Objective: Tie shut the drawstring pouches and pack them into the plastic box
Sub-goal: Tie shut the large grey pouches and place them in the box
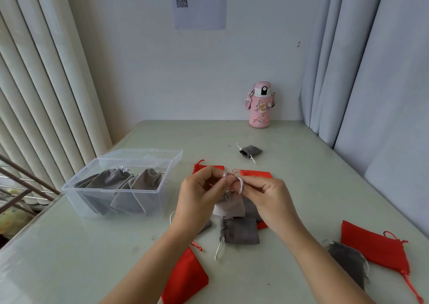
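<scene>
A grey drawstring pouch (229, 205) hangs above the table's middle, held up by its white cords. My left hand (200, 187) and my right hand (262, 195) both pinch those cords at the pouch's mouth, a loop of cord wrapped over a right fingertip. The clear plastic box (76, 188) stands at the left with its lid open behind it, and several grey pouches (130, 187) lie inside. Loose pouches lie around: grey ones (239, 230) (348, 260) (250, 151) and red ones (183, 275) (376, 248) (255, 173).
A pink water bottle (260, 106) stands at the table's far edge against the wall. Curtains hang at both sides. The pale green table (69, 257) ends at a railing on the left. A sheet with a QR code hangs on the wall.
</scene>
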The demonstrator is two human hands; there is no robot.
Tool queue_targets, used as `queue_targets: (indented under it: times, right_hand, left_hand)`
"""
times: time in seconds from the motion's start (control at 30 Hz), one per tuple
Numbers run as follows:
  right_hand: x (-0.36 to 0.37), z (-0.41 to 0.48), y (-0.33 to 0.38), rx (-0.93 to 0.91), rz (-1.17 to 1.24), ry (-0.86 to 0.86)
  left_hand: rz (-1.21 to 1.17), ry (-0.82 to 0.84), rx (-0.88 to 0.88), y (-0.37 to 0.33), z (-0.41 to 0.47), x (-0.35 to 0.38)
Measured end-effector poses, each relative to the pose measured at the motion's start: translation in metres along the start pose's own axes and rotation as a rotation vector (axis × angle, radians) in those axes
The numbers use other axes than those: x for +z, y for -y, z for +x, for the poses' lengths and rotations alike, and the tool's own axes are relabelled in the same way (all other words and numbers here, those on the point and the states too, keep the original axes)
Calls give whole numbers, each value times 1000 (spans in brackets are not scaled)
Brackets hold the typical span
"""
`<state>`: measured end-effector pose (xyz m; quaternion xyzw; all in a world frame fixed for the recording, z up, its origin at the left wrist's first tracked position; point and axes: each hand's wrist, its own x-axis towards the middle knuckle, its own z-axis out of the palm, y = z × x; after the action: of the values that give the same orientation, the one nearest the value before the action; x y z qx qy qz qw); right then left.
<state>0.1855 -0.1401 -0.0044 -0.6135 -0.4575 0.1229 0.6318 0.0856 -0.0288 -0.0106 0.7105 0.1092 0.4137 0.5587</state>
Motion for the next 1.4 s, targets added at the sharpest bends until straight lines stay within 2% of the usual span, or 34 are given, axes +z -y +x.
queue_targets:
  times: [0.07, 0.2, 0.4, 0.6, 0.87, 1.03, 1.1, 1.13, 1.23, 1.27, 1.33, 1.4]
  right_hand:
    - [0, 3, -2, 40, 70, -56]
    - [-3, 9, -11, 220, 356, -132]
    - [-6, 13, -3, 313, 935, -115]
    - [-13, 12, 6, 360, 1166, -134]
    - [-32, 21, -2, 349, 1192, -201]
    - [-27, 21, -4, 325, 1126, -231]
    - [-31, 21, -4, 304, 1016, -194]
    - [-35, 21, -6, 276, 849, -165]
    - [-38, 14, -13, 96, -51, -10]
    - [-35, 13, -16, 68, -254, 41]
    - [-29, 9, -20, 40, -419, 126]
    - [-27, 6, -20, 23, -452, 191]
  left_hand:
    - [-143, -5, -57, 1, 0, 2]
    - [-466, -4, -216, 2, 5, 3]
    - [-794, -70, -306, -9, 5, 7]
    - [-784, -96, -329, -8, 7, 4]
    - [-568, -85, -390, 0, 15, 0]
    - [-540, -57, -387, 1, 19, -6]
    - [-498, -17, -404, 5, 18, -8]
    - [-446, 22, -411, 7, 18, -11]
    - [-244, 154, -410, 16, 17, -20]
    - [-176, 186, -397, 18, 18, -22]
    - [-56, 241, -377, 20, 16, -22]
    - [15, 291, -368, 20, 13, -20]
